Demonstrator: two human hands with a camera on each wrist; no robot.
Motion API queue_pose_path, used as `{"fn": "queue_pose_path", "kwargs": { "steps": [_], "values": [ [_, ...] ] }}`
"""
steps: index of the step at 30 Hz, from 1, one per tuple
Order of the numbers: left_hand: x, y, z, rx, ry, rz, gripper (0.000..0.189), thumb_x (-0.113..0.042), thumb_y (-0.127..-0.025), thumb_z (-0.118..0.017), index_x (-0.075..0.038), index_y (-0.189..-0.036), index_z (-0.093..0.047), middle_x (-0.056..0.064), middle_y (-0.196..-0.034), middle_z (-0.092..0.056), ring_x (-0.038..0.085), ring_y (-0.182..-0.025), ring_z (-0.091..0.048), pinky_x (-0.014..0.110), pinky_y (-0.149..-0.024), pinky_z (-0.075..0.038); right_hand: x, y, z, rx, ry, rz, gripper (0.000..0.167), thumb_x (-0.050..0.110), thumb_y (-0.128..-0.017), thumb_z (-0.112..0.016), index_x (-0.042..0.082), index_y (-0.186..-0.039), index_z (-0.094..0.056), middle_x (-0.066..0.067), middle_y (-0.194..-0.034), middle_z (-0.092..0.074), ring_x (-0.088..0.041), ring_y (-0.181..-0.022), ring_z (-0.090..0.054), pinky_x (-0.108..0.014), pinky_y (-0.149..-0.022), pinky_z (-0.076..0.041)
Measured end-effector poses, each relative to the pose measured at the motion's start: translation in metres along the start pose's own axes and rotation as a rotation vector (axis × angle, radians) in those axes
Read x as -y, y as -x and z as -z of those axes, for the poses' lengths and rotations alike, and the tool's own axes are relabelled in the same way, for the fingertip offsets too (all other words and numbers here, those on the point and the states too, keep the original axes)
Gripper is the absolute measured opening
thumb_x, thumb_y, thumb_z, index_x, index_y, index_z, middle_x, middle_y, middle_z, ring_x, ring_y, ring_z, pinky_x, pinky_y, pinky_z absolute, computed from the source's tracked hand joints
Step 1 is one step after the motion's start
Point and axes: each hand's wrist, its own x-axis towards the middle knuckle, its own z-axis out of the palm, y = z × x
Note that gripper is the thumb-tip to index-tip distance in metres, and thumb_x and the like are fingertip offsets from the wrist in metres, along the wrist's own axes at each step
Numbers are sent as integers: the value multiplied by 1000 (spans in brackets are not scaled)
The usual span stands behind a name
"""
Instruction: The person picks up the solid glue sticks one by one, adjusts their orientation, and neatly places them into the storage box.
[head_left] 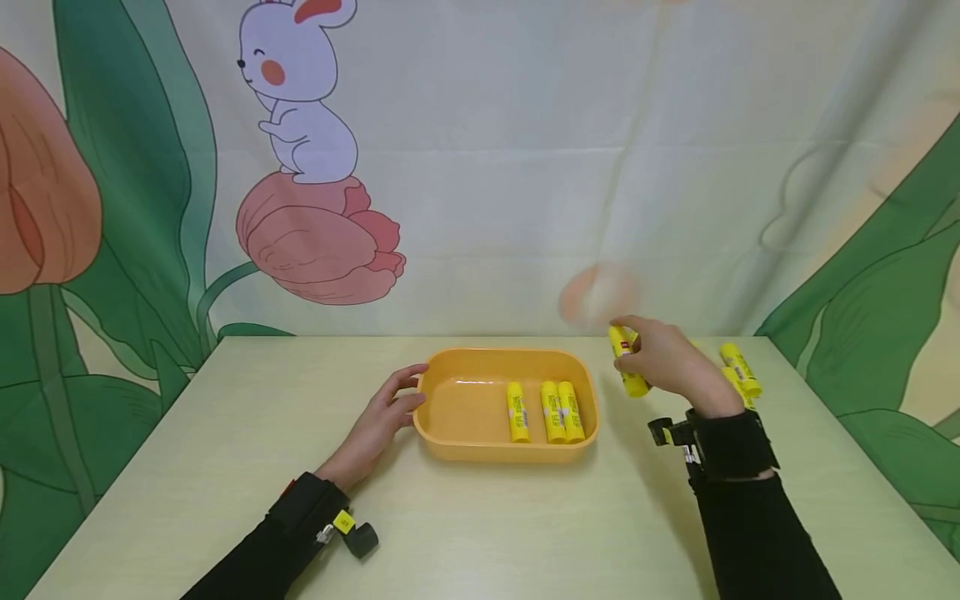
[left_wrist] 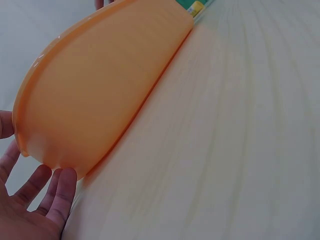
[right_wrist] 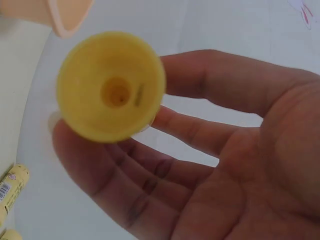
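Note:
A shallow orange plastic tray (head_left: 465,452) stands on the table with three yellow glue sticks (head_left: 517,412) lying side by side in its right half. My left hand (head_left: 378,425) is at the tray's left end, its fingertips touching the outer wall and rim; the left wrist view shows the fingers (left_wrist: 62,192) against that wall. Beyond the tray's right end, my right hand (head_left: 663,358) holds another glue stick (head_left: 628,371) above the table, slightly tilted, between thumb and fingers. Its round, hollow end (right_wrist: 111,87) faces the right wrist camera.
More yellow glue sticks (head_left: 741,369) lie at the table's back right, partly hidden behind my right hand and wrist. A printed curtain (head_left: 480,208) with a rabbit and flowers hangs right behind the table's (head_left: 510,533) far edge.

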Motion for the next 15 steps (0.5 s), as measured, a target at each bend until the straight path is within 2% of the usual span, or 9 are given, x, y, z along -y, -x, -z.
{"fn": "queue_pose_path", "kwargs": {
  "steps": [15],
  "values": [
    [0,0,1,1,6,4,48,-30,-108,-55,-28,-154,-43,8,-153,-36,31,-134,-46,43,-106,-47,20,1,-13,-22,26,67,65,9,-98,-63,3,-157,-38,-17,-98,-65,-24,-74,-60,-31,-65,-50]
  ]
}}
